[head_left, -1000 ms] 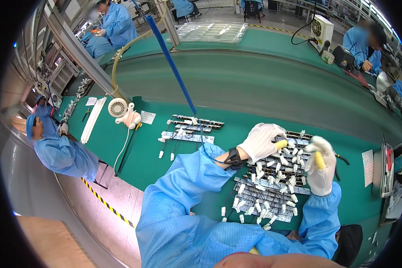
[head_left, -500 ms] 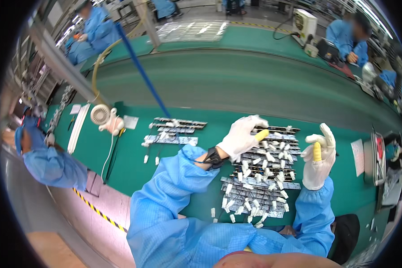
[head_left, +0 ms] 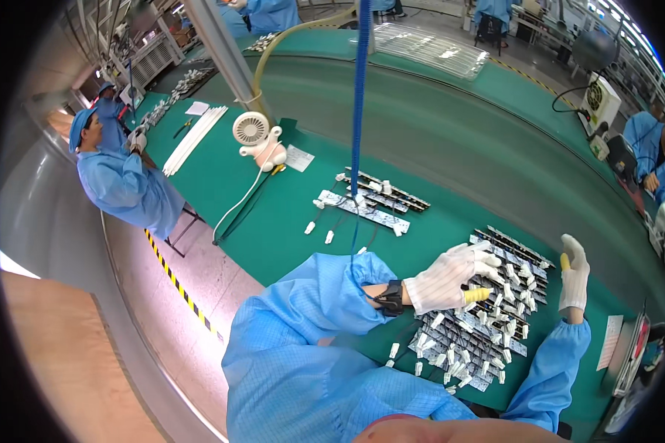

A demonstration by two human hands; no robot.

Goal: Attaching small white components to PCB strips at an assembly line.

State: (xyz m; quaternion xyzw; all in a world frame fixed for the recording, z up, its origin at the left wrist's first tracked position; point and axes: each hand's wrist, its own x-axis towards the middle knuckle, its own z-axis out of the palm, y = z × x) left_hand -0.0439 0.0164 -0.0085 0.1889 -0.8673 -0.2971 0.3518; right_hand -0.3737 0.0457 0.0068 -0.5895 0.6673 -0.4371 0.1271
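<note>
A stack of circuit board strips (head_left: 451, 341) with short dark wires and white plug connectors lies in rows on the green bench in front of me. My left hand (head_left: 451, 279), in a white glove with a yellow thumb cover, is over the left side of the stack, fingers stretched out. I cannot see anything held in it. Beyond the stack's right edge, my right hand (head_left: 573, 275) is raised with its fingers pointing up and holds nothing. It wears a similar glove with a yellow cover. Farther left lies a smaller group of strips (head_left: 369, 213).
A blue coiled cord (head_left: 360, 96) hangs down over the smaller group. On the left of the bench stand a small fan (head_left: 255, 140) and white strips (head_left: 194, 140). A container (head_left: 632, 354) stands at the right edge. A co-worker (head_left: 122, 173) in blue stands at the left.
The view has turned left, so the bench things appear farther right. My left hand has come nearer along the stack's left side. My right hand stays beside the stack, fingers now straighter.
</note>
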